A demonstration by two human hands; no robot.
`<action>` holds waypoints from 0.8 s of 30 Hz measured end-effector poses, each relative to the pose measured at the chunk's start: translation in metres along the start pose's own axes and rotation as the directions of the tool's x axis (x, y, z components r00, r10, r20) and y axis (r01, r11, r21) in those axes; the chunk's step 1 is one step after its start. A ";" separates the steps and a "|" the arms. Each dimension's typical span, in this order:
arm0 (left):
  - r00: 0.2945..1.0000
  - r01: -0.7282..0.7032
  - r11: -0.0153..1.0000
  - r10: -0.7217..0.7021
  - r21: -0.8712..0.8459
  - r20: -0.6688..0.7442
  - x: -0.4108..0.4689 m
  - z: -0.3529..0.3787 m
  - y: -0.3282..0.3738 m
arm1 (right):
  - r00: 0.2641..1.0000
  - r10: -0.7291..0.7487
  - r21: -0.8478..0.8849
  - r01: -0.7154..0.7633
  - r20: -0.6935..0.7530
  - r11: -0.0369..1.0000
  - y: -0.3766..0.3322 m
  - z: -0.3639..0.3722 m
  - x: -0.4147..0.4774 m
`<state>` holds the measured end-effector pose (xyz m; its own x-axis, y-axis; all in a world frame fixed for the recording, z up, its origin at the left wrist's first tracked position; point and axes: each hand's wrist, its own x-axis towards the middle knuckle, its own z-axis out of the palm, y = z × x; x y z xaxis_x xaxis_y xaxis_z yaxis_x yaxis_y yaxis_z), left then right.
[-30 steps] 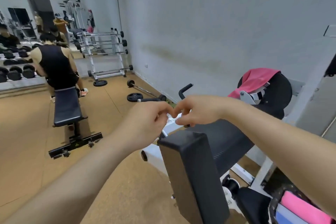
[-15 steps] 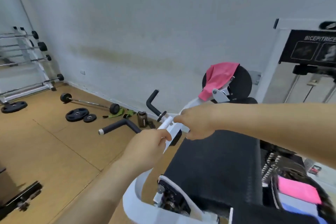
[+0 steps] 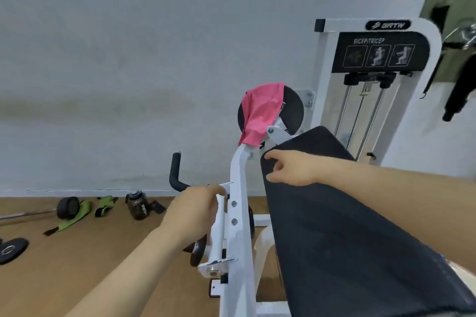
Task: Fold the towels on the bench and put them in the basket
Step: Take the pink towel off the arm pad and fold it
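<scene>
A pink towel (image 3: pixel 260 113) hangs draped over the round black pad (image 3: pixel 293 110) at the top of the white machine arm (image 3: pixel 239 188). My right hand (image 3: pixel 291 168) is stretched out over the upper left corner of the long black bench pad (image 3: pixel 347 226), fingers spread and empty, a short way below the towel. My left hand (image 3: pixel 193 213) hovers lower, in front of the white arm, with its fingers loosely curled; I see nothing in it. No basket shows in the head view.
Behind the bench stands a white bicep/tricep weight stack (image 3: pixel 373 59), with a green garment (image 3: pixel 453 20) hanging to its right. A black handle (image 3: pixel 175 172) sticks up left of the arm. A dark bottle (image 3: pixel 137 206), green straps (image 3: pixel 74 216), a barbell end (image 3: pixel 67 207) and a weight plate (image 3: pixel 11 249) lie on the floor.
My view has swung right and closer to the machine. My hands have parted: the right one reached up along the bench pad toward the pink towel and opened, the left stayed lower.
</scene>
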<state>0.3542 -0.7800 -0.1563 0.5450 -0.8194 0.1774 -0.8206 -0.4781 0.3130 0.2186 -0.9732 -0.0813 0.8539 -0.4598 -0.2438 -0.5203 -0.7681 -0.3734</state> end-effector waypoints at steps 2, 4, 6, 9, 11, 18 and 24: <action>0.998 -0.056 0.997 0.057 -0.057 0.025 0.021 -0.001 -0.021 | 0.984 0.143 0.390 -0.091 -0.108 0.916 -0.010 0.015 0.021; 0.995 -0.088 0.987 0.094 -0.136 0.039 0.045 -0.003 -0.034 | 0.951 0.276 0.667 -0.116 -0.139 0.736 -0.019 0.029 0.037; 0.994 -0.095 0.969 0.106 -0.229 0.036 0.073 -0.002 -0.044 | 0.917 0.375 0.831 -0.101 -0.136 0.547 -0.024 0.043 0.056; 0.988 -0.121 0.947 0.143 -0.297 0.052 0.123 0.015 -0.049 | 0.884 0.460 0.961 -0.053 -0.081 0.272 -0.019 0.056 0.091; 0.982 -0.127 0.942 0.163 -0.309 0.093 0.155 0.032 -0.049 | 0.882 0.470 0.985 -0.055 -0.030 0.166 -0.012 0.061 0.115; 0.950 -0.140 0.975 0.181 -0.172 0.255 0.268 0.099 -0.049 | 0.842 0.533 0.983 -0.018 -0.083 0.183 0.044 0.052 0.235; 0.913 -0.144 0.986 0.163 -0.080 0.373 0.369 0.149 -0.050 | 0.846 0.516 0.970 0.005 -0.135 0.244 0.085 0.037 0.326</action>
<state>0.5707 -1.1053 -0.2451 0.2996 -0.9444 -0.1353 -0.8739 -0.3286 0.3583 0.4524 -1.1718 -0.2254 0.4559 -0.8453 -0.2785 -0.1377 0.2422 -0.9604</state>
